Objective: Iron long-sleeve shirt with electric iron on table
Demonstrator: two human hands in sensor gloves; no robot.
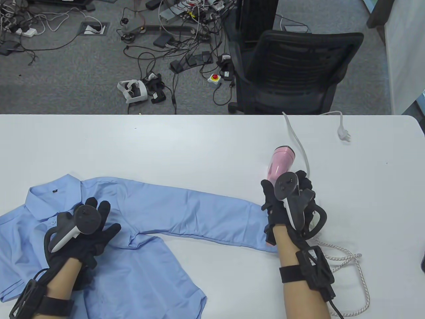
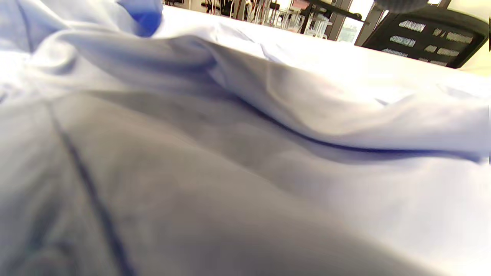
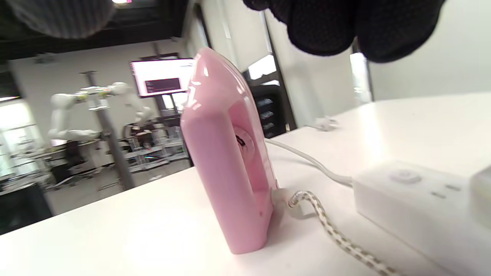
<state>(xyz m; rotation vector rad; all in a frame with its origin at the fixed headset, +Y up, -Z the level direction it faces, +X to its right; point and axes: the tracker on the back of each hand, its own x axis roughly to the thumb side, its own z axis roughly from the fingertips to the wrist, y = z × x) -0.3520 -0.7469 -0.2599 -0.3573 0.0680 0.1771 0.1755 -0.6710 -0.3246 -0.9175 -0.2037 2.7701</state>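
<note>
A light blue long-sleeve shirt (image 1: 139,232) lies flat at the table's front left, one sleeve (image 1: 212,216) stretched out to the right. My left hand (image 1: 96,216) rests on the shirt near the collar with its fingers spread; the left wrist view is filled with shirt fabric (image 2: 245,153). A pink electric iron (image 1: 281,162) stands upright on its heel just past the sleeve's cuff. My right hand (image 1: 285,196) hovers right behind it. In the right wrist view the fingers (image 3: 345,23) hang above the iron (image 3: 230,161) without touching it.
A white power strip (image 3: 414,199) lies beside the iron, with the iron's braided cord (image 1: 352,262) looped at the front right. A white cable and plug (image 1: 343,134) trail to the far edge. A black office chair (image 1: 292,69) stands behind the table.
</note>
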